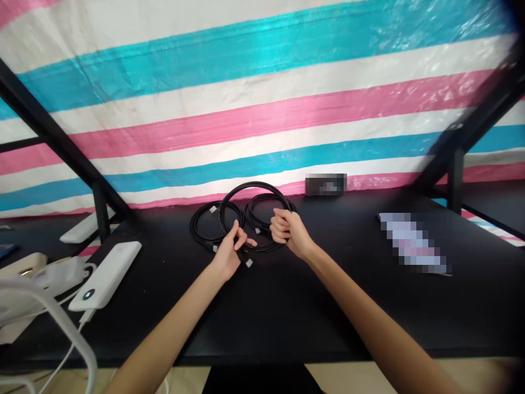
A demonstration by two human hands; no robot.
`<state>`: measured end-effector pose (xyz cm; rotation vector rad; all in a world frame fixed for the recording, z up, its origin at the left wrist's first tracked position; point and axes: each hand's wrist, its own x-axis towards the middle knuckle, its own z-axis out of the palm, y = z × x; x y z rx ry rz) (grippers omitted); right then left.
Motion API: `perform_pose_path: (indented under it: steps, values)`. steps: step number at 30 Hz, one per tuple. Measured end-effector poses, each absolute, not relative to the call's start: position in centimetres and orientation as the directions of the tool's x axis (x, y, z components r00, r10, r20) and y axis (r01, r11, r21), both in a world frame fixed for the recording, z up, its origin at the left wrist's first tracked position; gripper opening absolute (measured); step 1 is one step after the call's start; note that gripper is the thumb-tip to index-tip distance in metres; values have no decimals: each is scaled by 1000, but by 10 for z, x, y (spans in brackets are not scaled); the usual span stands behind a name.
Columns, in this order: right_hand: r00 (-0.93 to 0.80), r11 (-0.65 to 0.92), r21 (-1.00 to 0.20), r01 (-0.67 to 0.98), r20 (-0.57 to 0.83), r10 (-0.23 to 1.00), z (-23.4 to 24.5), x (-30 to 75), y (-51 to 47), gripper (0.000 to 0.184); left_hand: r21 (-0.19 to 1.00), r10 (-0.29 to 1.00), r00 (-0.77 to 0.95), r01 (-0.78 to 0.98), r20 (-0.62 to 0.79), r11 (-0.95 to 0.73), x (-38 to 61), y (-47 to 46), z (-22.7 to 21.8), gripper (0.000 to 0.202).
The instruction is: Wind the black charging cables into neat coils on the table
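A black cable (255,185) arches in a raised loop between my two hands above the table. My left hand (228,254) pinches it between thumb and fingers, the other fingers partly stretched out. A pale connector (249,263) shows just below that hand. My right hand (290,232) is closed in a fist round the other side of the loop. Behind them, a coiled black cable (193,230) lies on the left and another coil (262,196) on the right, both with light connector ends. Where the loops overlap, I cannot tell which strand belongs to which.
The black table (295,317) carries a white power bank (109,276) with a plugged-in lead at left. White chargers and cords (61,273) crowd the left edge. A blurred dark box (326,185) stands at the back, a blurred flat item (414,243) at right. Black frame bars flank both sides.
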<state>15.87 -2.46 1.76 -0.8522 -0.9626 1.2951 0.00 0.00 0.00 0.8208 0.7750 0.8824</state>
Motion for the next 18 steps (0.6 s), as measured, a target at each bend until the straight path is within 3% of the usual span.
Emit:
perform_pose_path:
  steps: [4,6,9,11,14,18]
  values:
    - [138,131,-990,41,136,981,6,161,-17,31,878,906,389,-361,-166,316,-4,5,-1,60]
    - [205,82,-959,270,140,969,2,165,-16,24,862,899,399,-377,-179,339,-4,7,-1,59]
    - [270,14,-879,476,161,949,0,172,-16,21,858,869,432,-324,-241,399,-4,7,0,50]
    - [281,-6,-848,531,170,945,1,176,-16,24,893,852,464,-237,-242,382,-5,7,1,40]
    - [319,-55,-866,498,123,940,1,186,-13,24,966,874,467,-137,-133,220,-4,8,1,28]
    - [415,-44,-903,428,153,897,-6,202,-5,24,996,914,397,-8,-79,89,4,9,-1,30]
